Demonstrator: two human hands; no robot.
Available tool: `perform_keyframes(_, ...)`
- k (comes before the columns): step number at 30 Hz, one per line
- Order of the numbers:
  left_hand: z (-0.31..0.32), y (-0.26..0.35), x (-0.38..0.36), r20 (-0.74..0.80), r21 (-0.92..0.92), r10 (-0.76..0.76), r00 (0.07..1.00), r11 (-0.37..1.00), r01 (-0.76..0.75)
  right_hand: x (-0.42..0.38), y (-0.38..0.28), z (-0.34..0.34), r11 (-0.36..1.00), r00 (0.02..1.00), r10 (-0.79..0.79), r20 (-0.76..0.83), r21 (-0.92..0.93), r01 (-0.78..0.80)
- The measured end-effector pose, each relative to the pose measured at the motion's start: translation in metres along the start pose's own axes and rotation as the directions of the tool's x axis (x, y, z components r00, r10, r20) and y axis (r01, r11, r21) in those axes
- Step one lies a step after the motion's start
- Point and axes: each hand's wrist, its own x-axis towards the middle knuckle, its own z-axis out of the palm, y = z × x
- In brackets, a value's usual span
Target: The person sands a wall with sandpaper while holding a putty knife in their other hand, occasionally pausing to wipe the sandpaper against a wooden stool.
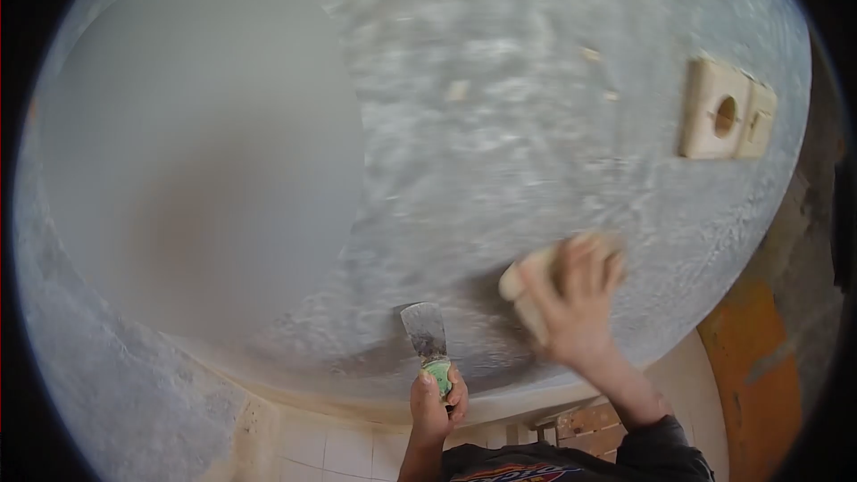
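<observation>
My left hand (437,402) is closed around the green handle of a putty knife (426,330), whose stained metal blade points up in front of the wall. To the right, my right hand (576,312) grips a pale beige block (528,287) against the grey, mottled wall (500,170). Its fingers are bent over the block and smeared by motion. The block looks like a sponge or a sanding block; I cannot tell which.
A wall socket (714,112) and a light switch (757,120) sit at the upper right. White floor tiles (330,446) and a brown wooden piece (589,427) show below. An orange panel (754,366) stands at the right. A blurred oval hides the left of the view.
</observation>
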Motion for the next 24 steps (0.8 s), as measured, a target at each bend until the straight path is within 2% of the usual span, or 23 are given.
perform_keyframes(2, -0.007, -0.012, -0.001, -0.056, 0.044, 0.015, 0.998, 0.999, -0.013, -0.043, -0.016, 0.037, 0.964, 0.963, -0.233, 0.133, 0.166, 0.21)
perform_keyframes(3, -0.015, -0.014, -0.004, -0.089, 0.086, 0.012, 0.996, 0.996, -0.005, -0.038, -0.015, 0.033, 0.971, 0.957, -0.24, 0.163, 0.051, 0.234)
perform_keyframes(5, -0.005, 0.006, -0.006, -0.133, 0.094, 0.033, 0.991, 0.995, -0.021, 0.014, 0.002, -0.005, 0.986, 0.986, -0.144, -0.087, -0.097, 0.135)
perform_keyframes(7, -0.007, -0.009, -0.011, -0.165, 0.129, 0.024, 0.986, 0.992, -0.003, 0.027, 0.025, -0.014, 0.978, 0.952, 0.041, -0.304, -0.182, -0.1)
perform_keyframes(8, -0.019, -0.025, -0.014, -0.166, 0.132, 0.036, 0.985, 0.991, -0.014, 0.011, 0.017, -0.003, 0.979, 0.949, 0.037, -0.313, -0.178, -0.097)
perform_keyframes(10, -0.047, -0.063, -0.01, -0.171, 0.164, 0.091, 0.981, 0.984, -0.063, -0.015, 0.002, 0.03, 0.941, 0.917, -0.309, -0.253, -0.22, 0.257)
perform_keyframes(11, -0.036, -0.06, -0.007, -0.175, 0.145, 0.103, 0.979, 0.986, -0.077, -0.029, 0.001, 0.036, 0.927, 0.93, -0.364, 0.057, -0.075, 0.368)
perform_keyframes(14, -0.051, -0.066, -0.01, -0.182, 0.136, 0.099, 0.978, 0.988, -0.075, -0.02, -0.005, 0.055, 0.858, 0.857, -0.496, 0.142, -0.072, 0.508)
perform_keyframes(15, -0.053, -0.06, -0.011, -0.16, 0.142, 0.099, 0.982, 0.987, -0.076, 0.001, 0.0, 0.037, 0.903, 0.905, -0.423, -0.056, -0.104, 0.416)
perform_keyframes(16, -0.056, -0.057, -0.012, -0.138, 0.152, 0.094, 0.986, 0.986, -0.073, 0.019, -0.001, 0.026, 0.898, 0.9, -0.433, -0.056, -0.111, 0.425)
perform_keyframes(17, -0.058, -0.054, -0.013, -0.137, 0.143, 0.099, 0.986, 0.986, -0.08, 0.034, -0.002, 0.017, 0.944, 0.94, -0.296, -0.172, -0.203, 0.26)
perform_keyframes(18, -0.062, -0.06, -0.013, -0.131, 0.102, 0.085, 0.988, 0.992, -0.072, 0.039, -0.002, 0.017, 0.959, 0.936, -0.167, -0.309, -0.273, 0.081)
perform_keyframes(19, -0.063, -0.059, -0.013, -0.127, 0.066, 0.064, 0.99, 0.996, -0.056, 0.035, -0.009, 0.02, 0.937, 0.945, -0.249, -0.213, -0.299, 0.179)
perform_keyframes(20, -0.064, -0.062, -0.012, -0.123, 0.073, 0.069, 0.99, 0.995, -0.061, 0.02, -0.012, 0.038, 0.926, 0.943, -0.331, -0.034, -0.202, 0.318)
perform_keyframes(21, -0.065, -0.073, -0.011, -0.115, 0.046, 0.054, 0.992, 0.998, -0.049, -0.007, -0.011, 0.063, 0.83, 0.846, -0.534, 0.016, -0.183, 0.527)
perform_keyframes(22, -0.065, -0.072, -0.013, -0.103, 0.018, 0.027, 0.994, 1.0, -0.026, -0.017, -0.015, 0.072, 0.693, 0.707, -0.704, 0.07, -0.152, 0.705)
perform_keyframes(23, -0.065, -0.068, -0.016, -0.101, 0.018, 0.028, 0.994, 1.0, -0.026, -0.012, -0.01, 0.065, 0.693, 0.708, -0.703, 0.071, -0.154, 0.704)
perform_keyframes(24, -0.064, -0.064, -0.016, -0.108, 0.01, 0.028, 0.994, 1.0, -0.027, 0.001, -0.003, 0.048, 0.782, 0.803, -0.596, 0.014, -0.214, 0.585)
